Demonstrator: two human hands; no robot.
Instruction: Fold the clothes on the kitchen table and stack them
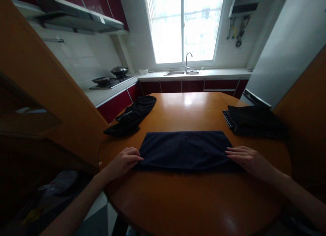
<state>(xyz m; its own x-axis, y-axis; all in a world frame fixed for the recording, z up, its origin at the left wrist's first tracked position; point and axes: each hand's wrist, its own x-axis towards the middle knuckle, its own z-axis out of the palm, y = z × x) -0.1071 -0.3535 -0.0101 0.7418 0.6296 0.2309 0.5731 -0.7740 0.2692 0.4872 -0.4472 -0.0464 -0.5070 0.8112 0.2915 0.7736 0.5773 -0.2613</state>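
Note:
A dark navy cloth [185,149], apparently a garment, lies folded into a wide flat strip across the table in front of me. Its near edge has slight wrinkles. At the left end of the cloth is my left hand [127,158], its fingers bent together on the edge in what looks like a pinch. My right hand [246,156] rests at the opposite end, fingers stretched out flat with the tips on the fabric. The undersides of both hands, and the thumbs for the most part, are hidden.
A crumpled black garment [137,113] lies at the table's far left, and a folded black stack [257,120] at the right. The round-ended wooden table [183,198] fills the foreground. Beyond are a sink [175,73], a stove with pans [119,71] and a fridge [285,49].

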